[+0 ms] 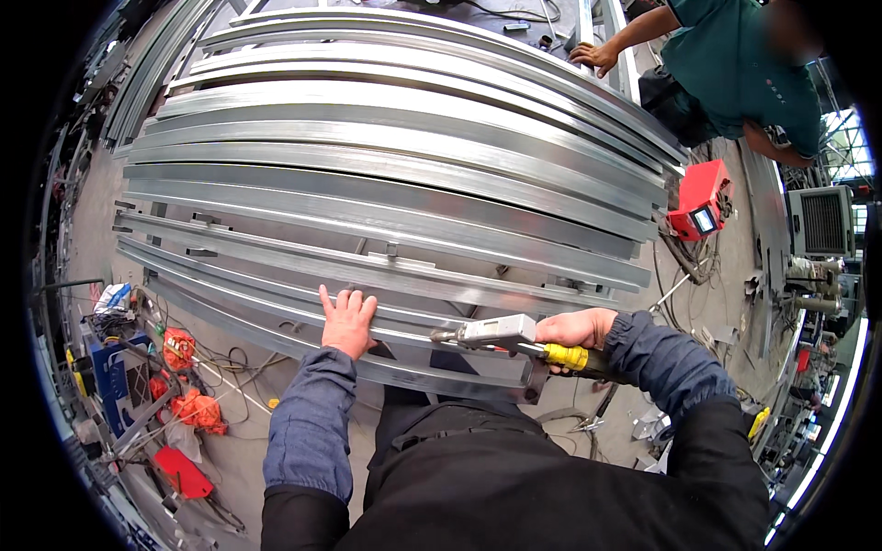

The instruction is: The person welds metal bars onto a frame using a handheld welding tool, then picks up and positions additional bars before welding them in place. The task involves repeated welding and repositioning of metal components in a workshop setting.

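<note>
My right hand (577, 335) is closed around a handheld welding gun (496, 331) with a grey boxy body and a yellow section by the grip. Its nozzle points left, at a long silvery metal profile (404, 332) close to my body; whether the tip touches the metal I cannot tell. My left hand (347, 320) lies on the near profiles, left of the nozzle, with fingers spread and nothing held. Farther off, parallel metal channels (367, 170) lie side by side across the work frame.
At the far right a co-worker in a green shirt (740, 69) rests a hand (595, 59) on the frame. A red machine with a small screen (703, 197) stands at right. On the left floor are a blue machine (119, 381), orange bags (197, 409), cables and a red panel (182, 472).
</note>
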Demonstrator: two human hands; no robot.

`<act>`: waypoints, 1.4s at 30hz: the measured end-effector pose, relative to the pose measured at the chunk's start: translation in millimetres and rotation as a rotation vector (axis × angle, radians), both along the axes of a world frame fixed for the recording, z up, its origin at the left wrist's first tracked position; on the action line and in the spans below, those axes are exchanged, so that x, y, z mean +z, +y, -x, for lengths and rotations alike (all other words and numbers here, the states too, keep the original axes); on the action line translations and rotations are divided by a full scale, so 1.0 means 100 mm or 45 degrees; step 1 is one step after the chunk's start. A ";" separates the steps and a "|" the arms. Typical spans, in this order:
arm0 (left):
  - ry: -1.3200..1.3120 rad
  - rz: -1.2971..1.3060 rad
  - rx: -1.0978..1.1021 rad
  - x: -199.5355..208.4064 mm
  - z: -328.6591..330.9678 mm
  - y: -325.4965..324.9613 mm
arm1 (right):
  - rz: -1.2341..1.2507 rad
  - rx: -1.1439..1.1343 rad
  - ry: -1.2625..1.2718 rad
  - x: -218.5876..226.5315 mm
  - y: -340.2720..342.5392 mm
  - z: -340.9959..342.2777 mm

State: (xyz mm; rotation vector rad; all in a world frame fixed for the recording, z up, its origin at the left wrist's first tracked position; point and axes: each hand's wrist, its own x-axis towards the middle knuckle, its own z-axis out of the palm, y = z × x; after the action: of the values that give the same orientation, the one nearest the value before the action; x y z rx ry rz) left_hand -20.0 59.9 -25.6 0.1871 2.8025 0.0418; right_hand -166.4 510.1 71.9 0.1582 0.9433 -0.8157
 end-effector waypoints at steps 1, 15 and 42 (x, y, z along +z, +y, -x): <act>-0.009 0.006 0.001 0.01 0.00 -0.01 | -0.011 0.000 -0.013 -0.01 -0.03 0.04; 0.018 -0.141 0.061 0.07 0.04 -0.01 | 0.088 0.035 -0.153 -0.29 0.01 0.24; 0.097 -0.119 0.049 -0.07 -0.01 -0.04 | 0.040 0.058 -0.110 -0.19 0.06 0.25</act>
State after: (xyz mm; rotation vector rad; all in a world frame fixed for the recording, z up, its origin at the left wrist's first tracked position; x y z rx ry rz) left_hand -18.8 55.8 -32.7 0.1599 2.8819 0.1789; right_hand -190.9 516.3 53.0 0.1429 0.8497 -0.7758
